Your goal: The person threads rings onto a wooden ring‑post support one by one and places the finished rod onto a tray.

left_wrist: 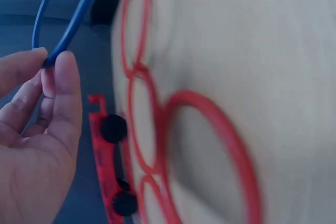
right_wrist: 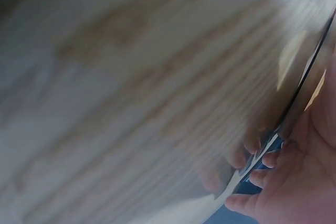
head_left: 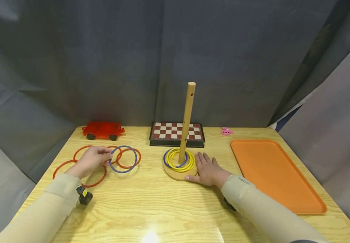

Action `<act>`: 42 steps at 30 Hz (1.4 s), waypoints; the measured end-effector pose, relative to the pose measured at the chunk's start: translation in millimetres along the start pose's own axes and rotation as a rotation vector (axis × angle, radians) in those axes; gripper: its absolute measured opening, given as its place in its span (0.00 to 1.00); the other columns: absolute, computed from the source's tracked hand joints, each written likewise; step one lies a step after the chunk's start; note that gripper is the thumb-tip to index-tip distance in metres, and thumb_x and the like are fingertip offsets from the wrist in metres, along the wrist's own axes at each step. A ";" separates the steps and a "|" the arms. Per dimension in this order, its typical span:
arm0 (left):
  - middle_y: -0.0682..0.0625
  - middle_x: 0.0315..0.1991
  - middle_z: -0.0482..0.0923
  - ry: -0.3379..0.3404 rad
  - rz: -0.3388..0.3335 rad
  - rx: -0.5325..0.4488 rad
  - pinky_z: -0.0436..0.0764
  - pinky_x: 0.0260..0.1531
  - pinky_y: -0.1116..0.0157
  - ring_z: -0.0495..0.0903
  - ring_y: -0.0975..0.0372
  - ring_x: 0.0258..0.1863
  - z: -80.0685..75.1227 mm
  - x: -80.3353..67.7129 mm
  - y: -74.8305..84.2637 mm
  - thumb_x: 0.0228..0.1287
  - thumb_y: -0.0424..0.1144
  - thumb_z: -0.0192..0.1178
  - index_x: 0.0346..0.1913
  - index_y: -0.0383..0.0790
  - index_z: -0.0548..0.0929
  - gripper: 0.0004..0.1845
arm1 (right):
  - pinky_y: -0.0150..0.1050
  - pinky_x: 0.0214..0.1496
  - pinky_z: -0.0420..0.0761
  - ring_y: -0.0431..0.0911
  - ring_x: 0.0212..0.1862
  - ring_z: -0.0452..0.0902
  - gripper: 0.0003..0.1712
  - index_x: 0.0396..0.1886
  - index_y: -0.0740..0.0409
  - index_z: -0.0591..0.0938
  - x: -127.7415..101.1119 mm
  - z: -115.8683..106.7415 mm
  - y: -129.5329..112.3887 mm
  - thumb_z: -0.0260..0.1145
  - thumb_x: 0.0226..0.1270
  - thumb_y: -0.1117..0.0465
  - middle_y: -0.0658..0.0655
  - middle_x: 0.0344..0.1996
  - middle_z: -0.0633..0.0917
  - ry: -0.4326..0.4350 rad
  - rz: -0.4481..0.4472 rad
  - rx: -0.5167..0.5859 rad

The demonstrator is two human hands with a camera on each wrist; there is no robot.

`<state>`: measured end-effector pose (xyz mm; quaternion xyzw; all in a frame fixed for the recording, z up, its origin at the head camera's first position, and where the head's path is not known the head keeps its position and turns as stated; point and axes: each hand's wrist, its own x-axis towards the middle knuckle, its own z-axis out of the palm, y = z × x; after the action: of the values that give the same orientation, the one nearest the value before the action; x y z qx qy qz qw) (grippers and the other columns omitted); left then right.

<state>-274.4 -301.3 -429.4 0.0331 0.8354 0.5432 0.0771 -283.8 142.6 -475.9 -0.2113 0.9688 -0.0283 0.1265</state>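
Observation:
My left hand [head_left: 94, 158] pinches a blue ring [head_left: 123, 159] between thumb and fingertips, its rim lifted over the red rings [head_left: 83, 170] lying on the table's left side. In the left wrist view the blue ring [left_wrist: 71, 17] sits in the fingertips [left_wrist: 62, 74], with red rings [left_wrist: 210, 145] on the wood beyond. A wooden peg [head_left: 187, 122] stands on a round base [head_left: 178, 172], with yellow rings [head_left: 179, 161] and a blue one stacked around it. My right hand [head_left: 209, 169] rests flat on the table against the base's right edge.
A folded chessboard [head_left: 177, 133] lies behind the peg. At the back left stands a red toy cart [head_left: 103, 130]; a small pink toy [head_left: 226, 131] sits at the back right. An orange tray [head_left: 275, 173] fills the right side. Grey curtains surround the table.

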 end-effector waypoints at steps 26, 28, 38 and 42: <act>0.48 0.34 0.82 -0.046 0.302 -0.605 0.86 0.35 0.69 0.82 0.62 0.31 42.7 34.0 209.0 0.74 0.24 0.58 0.39 0.41 0.86 0.11 | 0.69 0.76 0.52 0.66 0.80 0.44 0.64 0.82 0.70 0.48 4.9 1.4 -4.0 0.50 0.71 0.22 0.71 0.81 0.49 -0.005 0.017 -0.016; 0.48 0.34 0.81 -0.056 0.312 -0.605 0.86 0.35 0.69 0.81 0.62 0.30 50.2 36.9 219.3 0.74 0.23 0.58 0.39 0.40 0.86 0.10 | 0.69 0.76 0.52 0.66 0.80 0.44 0.64 0.82 0.70 0.49 5.5 1.9 -3.7 0.50 0.71 0.22 0.71 0.81 0.49 -0.004 0.018 -0.016; 0.47 0.35 0.80 -0.045 0.260 -0.590 0.85 0.33 0.69 0.80 0.62 0.29 83.9 54.1 253.0 0.74 0.24 0.59 0.47 0.29 0.82 0.05 | 0.68 0.76 0.52 0.65 0.80 0.44 0.65 0.82 0.70 0.48 4.8 3.4 -2.6 0.50 0.70 0.22 0.70 0.81 0.49 -0.001 0.027 -0.010; 0.47 0.37 0.79 -0.056 0.214 -0.508 0.85 0.34 0.69 0.80 0.62 0.30 96.3 61.5 248.1 0.75 0.25 0.59 0.53 0.26 0.81 0.09 | 0.69 0.76 0.52 0.66 0.80 0.44 0.65 0.82 0.70 0.48 4.9 3.7 -2.3 0.50 0.70 0.22 0.70 0.81 0.49 0.003 0.028 -0.007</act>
<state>-326.3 -104.7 -247.1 0.1159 0.6619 0.7391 0.0480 -286.3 138.4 -480.4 -0.1982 0.9719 -0.0233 0.1246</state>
